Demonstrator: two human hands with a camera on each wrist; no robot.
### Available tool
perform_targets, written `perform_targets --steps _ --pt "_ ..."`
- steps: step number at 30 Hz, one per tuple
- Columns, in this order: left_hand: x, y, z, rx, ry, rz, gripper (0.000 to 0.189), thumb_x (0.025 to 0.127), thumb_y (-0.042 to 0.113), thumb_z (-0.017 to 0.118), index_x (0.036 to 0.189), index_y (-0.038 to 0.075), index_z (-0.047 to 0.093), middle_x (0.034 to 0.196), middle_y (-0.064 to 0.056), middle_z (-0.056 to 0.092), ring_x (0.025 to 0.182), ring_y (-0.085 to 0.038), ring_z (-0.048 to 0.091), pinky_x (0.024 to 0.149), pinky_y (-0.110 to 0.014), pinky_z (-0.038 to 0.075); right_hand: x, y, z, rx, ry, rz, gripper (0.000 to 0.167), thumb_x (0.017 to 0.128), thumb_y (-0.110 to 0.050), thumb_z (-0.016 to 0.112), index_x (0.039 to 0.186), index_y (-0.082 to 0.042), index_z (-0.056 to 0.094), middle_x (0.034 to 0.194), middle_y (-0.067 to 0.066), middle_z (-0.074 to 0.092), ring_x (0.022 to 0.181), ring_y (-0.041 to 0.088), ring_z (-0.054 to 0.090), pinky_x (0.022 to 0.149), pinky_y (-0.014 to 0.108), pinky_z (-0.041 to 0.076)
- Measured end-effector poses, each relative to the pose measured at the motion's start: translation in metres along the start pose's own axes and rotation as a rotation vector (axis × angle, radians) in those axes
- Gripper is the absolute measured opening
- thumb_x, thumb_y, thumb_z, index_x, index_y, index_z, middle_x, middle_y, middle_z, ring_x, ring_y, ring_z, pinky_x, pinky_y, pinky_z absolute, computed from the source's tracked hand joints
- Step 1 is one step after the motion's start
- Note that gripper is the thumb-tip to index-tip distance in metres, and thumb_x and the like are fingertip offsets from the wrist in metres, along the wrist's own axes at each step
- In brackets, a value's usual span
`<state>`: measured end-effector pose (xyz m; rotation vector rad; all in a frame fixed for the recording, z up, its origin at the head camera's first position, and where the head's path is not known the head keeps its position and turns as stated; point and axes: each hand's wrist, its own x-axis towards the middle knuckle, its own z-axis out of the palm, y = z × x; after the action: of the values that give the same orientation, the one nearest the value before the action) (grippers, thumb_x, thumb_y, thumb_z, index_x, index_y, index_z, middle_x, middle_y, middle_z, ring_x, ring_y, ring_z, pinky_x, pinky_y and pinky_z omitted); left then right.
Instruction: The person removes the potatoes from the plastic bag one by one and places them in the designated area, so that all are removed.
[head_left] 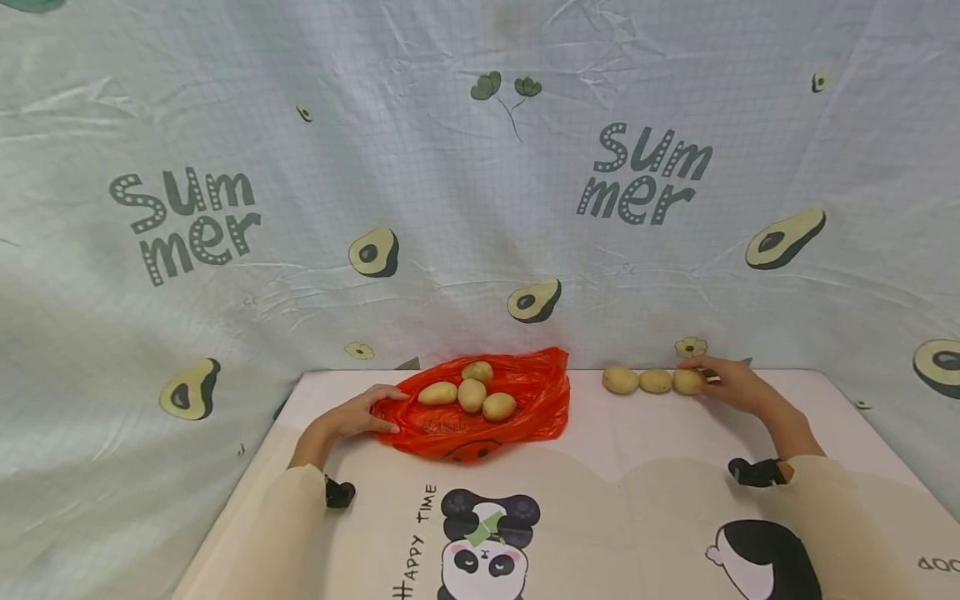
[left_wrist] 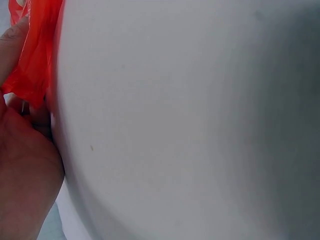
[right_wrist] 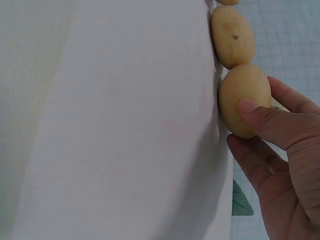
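At the back right of the table, my right hand (head_left: 738,387) grips a potato (right_wrist: 239,90) between thumb and fingers. This potato is the right-hand end of a row of three, beside a middle potato (head_left: 656,381) and a left one (head_left: 620,380). In the right wrist view it touches its neighbour. My left hand (head_left: 354,417) holds the left edge of a red plastic bag (head_left: 536,408), thumb over the film and fingers beneath. Several potatoes lie grouped on the spread bag, among them an oblong one (head_left: 438,393) nearest that hand.
A pale cloth with a printed panda (head_left: 483,567) covers the table (head_left: 615,517). Behind its back edge hangs a curtain (head_left: 450,167) printed with avocados and lettering. The potato row lies along that back edge, to the right of the bag.
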<state>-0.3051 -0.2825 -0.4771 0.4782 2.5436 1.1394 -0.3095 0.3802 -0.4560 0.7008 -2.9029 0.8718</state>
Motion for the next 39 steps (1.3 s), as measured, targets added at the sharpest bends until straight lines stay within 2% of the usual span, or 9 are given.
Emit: perform_targets --steps 13,21,28,32,39 --pt "0.0 0.0 0.001 -0.01 -0.014 -0.006 0.058 0.088 0.018 0.079 0.14 0.008 0.057 0.151 -0.022 0.037 0.144 -0.048 0.025 0.118 -0.068 0.019 0.001 -0.003 0.0 -0.009 -0.001 -0.009 0.045 0.089 0.001 0.074 0.131 0.007 0.059 0.132 0.033 0.058 0.122 0.052 0.055 0.096 0.06 0.051" --pt "-0.001 0.001 0.0 0.015 -0.011 0.024 0.057 0.088 0.016 0.079 0.139 0.006 0.057 0.15 -0.023 0.039 0.144 -0.048 0.026 0.118 -0.069 0.019 0.001 -0.014 -0.005 -0.028 -0.001 0.006 0.045 0.091 -0.006 0.074 0.131 0.007 0.06 0.133 0.032 0.058 0.124 0.052 0.052 0.097 0.063 0.049" --pt "0.0 0.0 -0.002 0.029 -0.014 0.027 0.056 0.088 0.016 0.078 0.139 0.006 0.057 0.15 -0.023 0.039 0.144 -0.048 0.027 0.118 -0.069 0.019 0.009 -0.037 -0.006 -0.13 0.0 -0.025 0.038 0.094 -0.005 0.069 0.131 0.004 0.062 0.13 0.032 0.061 0.113 0.048 0.062 0.09 0.059 0.054" --pt "0.0 0.001 -0.002 0.021 -0.015 0.022 0.056 0.088 0.016 0.078 0.139 0.005 0.057 0.15 -0.023 0.039 0.144 -0.048 0.027 0.118 -0.069 0.019 0.012 -0.054 -0.001 -0.12 -0.022 -0.011 0.038 0.097 -0.008 0.068 0.133 0.002 0.063 0.13 0.027 0.064 0.114 0.045 0.063 0.092 0.059 0.053" --pt "0.0 0.0 -0.002 0.027 -0.013 0.005 0.056 0.089 0.017 0.078 0.139 0.007 0.057 0.152 -0.023 0.037 0.144 -0.048 0.025 0.118 -0.069 0.019 0.017 -0.078 0.014 -0.068 -0.013 -0.061 0.035 0.097 -0.011 0.068 0.131 -0.001 0.065 0.128 0.021 0.067 0.115 0.043 0.063 0.091 0.059 0.054"
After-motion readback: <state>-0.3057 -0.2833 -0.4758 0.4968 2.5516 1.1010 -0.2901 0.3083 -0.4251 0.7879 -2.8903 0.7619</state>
